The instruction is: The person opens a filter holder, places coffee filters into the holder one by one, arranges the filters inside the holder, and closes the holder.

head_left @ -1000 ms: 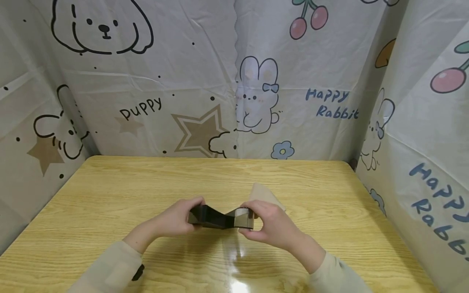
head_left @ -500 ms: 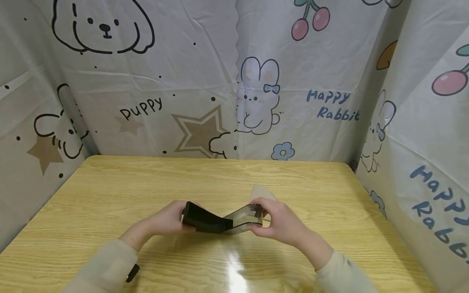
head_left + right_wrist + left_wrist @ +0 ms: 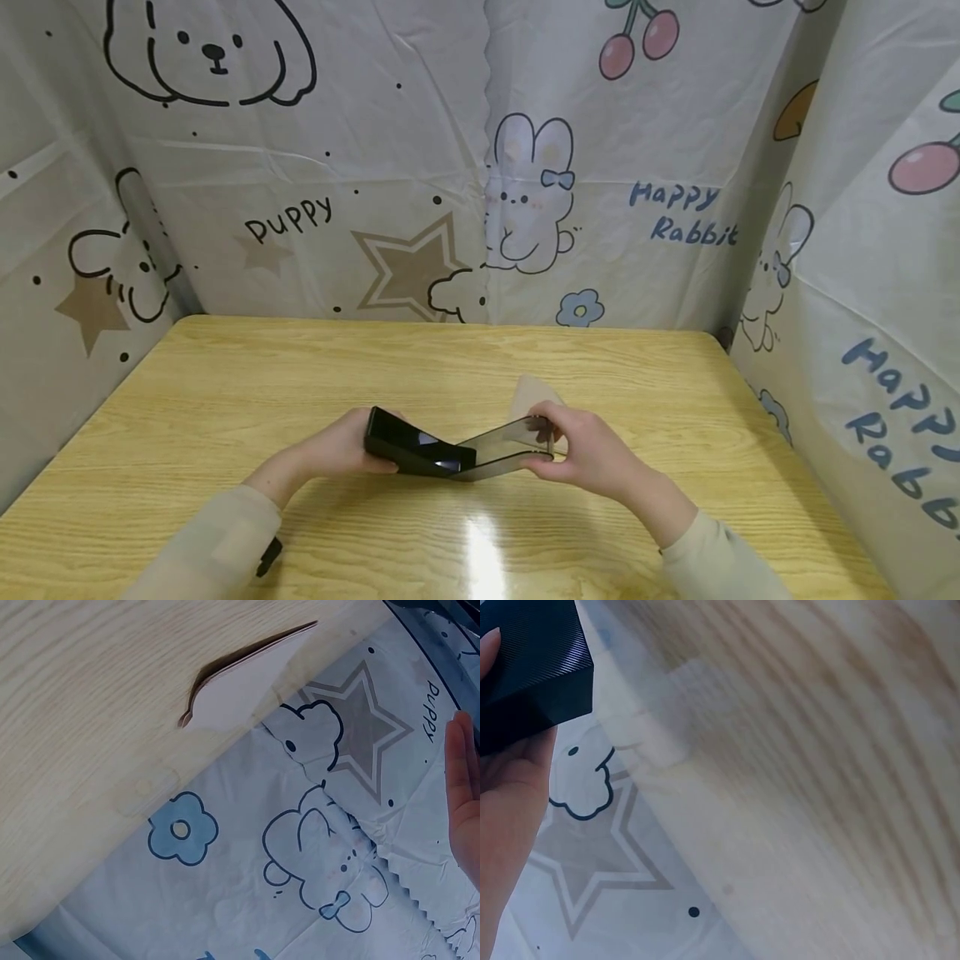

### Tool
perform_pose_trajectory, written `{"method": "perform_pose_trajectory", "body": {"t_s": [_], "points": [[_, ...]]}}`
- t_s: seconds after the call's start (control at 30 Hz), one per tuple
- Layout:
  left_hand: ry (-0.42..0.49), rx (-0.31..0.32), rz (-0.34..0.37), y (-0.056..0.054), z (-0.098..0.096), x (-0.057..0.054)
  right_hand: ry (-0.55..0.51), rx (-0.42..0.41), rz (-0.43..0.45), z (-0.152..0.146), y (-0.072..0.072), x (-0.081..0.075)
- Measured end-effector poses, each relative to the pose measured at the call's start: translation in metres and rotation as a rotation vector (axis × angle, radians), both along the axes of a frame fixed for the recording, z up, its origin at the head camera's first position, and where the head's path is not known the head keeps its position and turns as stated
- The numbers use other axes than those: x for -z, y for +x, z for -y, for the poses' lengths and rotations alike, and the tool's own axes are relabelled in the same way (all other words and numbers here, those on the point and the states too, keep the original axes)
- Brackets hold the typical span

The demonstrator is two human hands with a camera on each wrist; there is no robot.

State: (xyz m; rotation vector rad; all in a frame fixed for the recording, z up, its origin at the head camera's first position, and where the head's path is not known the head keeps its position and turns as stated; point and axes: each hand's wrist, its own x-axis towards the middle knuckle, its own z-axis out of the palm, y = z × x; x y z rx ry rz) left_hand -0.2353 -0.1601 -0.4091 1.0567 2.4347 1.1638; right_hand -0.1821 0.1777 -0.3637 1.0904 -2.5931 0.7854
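Note:
Between the hands, above the table, a black box point(image 3: 420, 454) and its clear smoky cover point(image 3: 498, 442) form a wide V. They meet low in the middle; whether a hinge joins them I cannot tell. My left hand point(image 3: 341, 446) grips the outer end of the black box. In the left wrist view, the box shows a finely ridged side point(image 3: 536, 660), with a fingertip lying on it. My right hand point(image 3: 592, 446) pinches the far end of the cover, thumb below and fingers above. Only part of that hand point(image 3: 465, 780) enters the right wrist view.
A folded beige card point(image 3: 534, 393) stands on the wooden table point(image 3: 300, 358) behind my right hand; its folded edge shows in the right wrist view. A small black piece point(image 3: 268, 557) shows beside the left sleeve. Printed cloth point(image 3: 360, 150) encloses the back and sides.
My hands have moved apart, left hand leftward and right hand rightward. The smoky cover has swung outward from the black box, and more of its clear surface shows.

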Motion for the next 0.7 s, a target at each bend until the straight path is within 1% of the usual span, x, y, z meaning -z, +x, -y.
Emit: {"method": "perform_pose_trajectory", "body": {"t_s": [0.2, 0.5, 0.7], "points": [[0.024, 0.029, 0.051, -0.002, 0.001, 0.005, 0.003, 0.014, 0.011, -0.004, -0.001, 0.003], [0.093, 0.075, 0.081, -0.005, 0.004, 0.010, 0.008, 0.034, 0.016, -0.008, -0.001, 0.007], [0.099, 0.079, 0.093, -0.008, 0.007, 0.014, 0.043, 0.057, 0.003, -0.011, -0.001, 0.008]]}}
